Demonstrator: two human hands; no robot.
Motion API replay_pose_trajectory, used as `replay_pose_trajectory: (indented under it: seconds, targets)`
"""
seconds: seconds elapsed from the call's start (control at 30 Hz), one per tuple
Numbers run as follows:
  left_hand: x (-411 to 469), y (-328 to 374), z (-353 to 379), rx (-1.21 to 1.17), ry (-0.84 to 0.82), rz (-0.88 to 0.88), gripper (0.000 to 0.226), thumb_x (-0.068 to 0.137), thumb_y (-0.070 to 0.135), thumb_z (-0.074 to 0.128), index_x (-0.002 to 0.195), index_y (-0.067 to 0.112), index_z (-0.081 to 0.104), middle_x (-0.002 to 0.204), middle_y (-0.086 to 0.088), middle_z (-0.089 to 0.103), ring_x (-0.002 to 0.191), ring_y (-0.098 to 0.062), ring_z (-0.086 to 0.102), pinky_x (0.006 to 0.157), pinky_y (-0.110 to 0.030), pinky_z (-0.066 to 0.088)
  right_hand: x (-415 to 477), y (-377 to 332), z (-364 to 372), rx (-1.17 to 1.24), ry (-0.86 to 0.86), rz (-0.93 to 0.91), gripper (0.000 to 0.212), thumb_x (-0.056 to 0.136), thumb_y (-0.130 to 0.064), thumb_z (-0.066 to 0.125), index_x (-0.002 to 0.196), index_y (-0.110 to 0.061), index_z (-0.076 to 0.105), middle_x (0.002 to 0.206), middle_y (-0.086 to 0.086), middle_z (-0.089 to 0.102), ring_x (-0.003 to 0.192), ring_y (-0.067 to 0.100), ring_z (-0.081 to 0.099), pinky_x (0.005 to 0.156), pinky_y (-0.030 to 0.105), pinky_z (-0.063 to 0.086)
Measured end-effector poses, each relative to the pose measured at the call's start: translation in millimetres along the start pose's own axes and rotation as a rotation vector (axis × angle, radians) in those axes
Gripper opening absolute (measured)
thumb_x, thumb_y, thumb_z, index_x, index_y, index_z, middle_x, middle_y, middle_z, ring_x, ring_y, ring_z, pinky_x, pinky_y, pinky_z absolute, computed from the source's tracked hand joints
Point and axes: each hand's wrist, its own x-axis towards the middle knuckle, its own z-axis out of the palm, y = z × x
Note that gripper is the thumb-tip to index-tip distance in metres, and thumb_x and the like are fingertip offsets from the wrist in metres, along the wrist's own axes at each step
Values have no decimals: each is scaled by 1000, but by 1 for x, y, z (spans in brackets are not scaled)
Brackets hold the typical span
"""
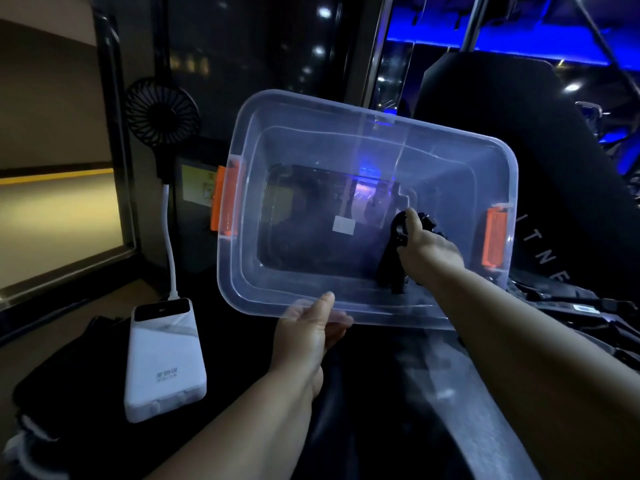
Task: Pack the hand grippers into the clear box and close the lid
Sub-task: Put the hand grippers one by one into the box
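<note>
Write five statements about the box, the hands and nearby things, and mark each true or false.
The left hand holds the clear box by its near rim. True.
The right hand is empty. False: it grips a black hand gripper inside the box.
The box is closed. False: no lid is on it.
Orange latches sit at both ends of the box. True.
The white power bank lies right of the box. False: it lies to its left.
</note>
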Motion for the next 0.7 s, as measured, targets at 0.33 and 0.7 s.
replay_pose_trajectory:
  seconds: [0.33,0.7]
  targets:
    - [-1,3,2,-19,15,-17,11,91,14,60,87,6,54,61,-10,66,59,-17,67,58,-21,55,25,5,5,-70,-21,24,68,92,-33,51,148,-35,13,125,16,58,111,38,56,81,39,42]
    - [-4,4,3,-13,22,-16,12,91,15,61,86,6,54,60,-9,66,58,-16,67,59,-21,55,30,8,7,-149,135,1,45,87,-41,59,123,-20,44,113,14,62,104,38,59,72,37,42]
